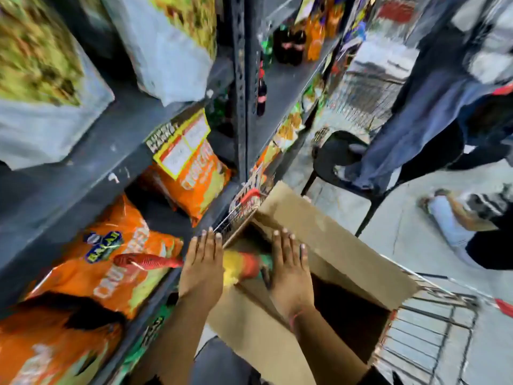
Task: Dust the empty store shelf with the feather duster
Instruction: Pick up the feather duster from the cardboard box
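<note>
The feather duster lies crosswise under my hands. Its red handle (pixel 147 262) sticks out to the left over the shelf's orange bags, and its yellow, orange and green feathers (pixel 244 265) show between my hands. My left hand (pixel 204 266) rests palm down on the duster with fingers straight; its grip underneath is hidden. Palm down with fingers stretched, my right hand (pixel 290 270) lies beside the feathers' green end, over the open cardboard box (pixel 333 245). The dark metal shelf (pixel 91 165) on the left holds bags. The picture is blurred.
The box sits in a wire shopping cart (pixel 433 329). Orange snack bags (pixel 116 262) fill the lower shelf and big sacks (pixel 166 45) the upper one. Bottles (pixel 288 45) stand on the far shelf. A black chair (pixel 341 159) and a person's legs (pixel 410 120) are at right.
</note>
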The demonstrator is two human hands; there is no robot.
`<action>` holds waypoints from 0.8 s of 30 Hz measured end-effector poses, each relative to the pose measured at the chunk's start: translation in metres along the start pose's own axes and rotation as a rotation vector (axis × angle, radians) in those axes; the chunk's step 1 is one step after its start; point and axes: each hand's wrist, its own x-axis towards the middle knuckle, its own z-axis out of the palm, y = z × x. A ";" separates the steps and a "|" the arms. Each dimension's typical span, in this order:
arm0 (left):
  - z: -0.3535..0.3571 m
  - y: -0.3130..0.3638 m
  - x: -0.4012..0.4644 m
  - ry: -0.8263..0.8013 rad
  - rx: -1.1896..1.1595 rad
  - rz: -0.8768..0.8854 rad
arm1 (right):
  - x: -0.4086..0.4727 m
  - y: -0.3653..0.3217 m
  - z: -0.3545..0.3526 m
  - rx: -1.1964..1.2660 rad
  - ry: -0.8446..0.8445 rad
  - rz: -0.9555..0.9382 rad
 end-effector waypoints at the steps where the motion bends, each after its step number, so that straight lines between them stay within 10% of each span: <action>1: 0.014 -0.001 0.002 0.011 0.025 -0.017 | -0.002 -0.001 0.008 0.021 0.006 0.000; 13: 0.005 0.001 0.006 -0.505 0.024 -0.011 | -0.014 0.009 0.026 0.030 0.001 0.018; 24: -0.186 -0.029 -0.045 -0.636 -0.156 -0.155 | -0.004 0.029 -0.113 0.004 0.115 -0.060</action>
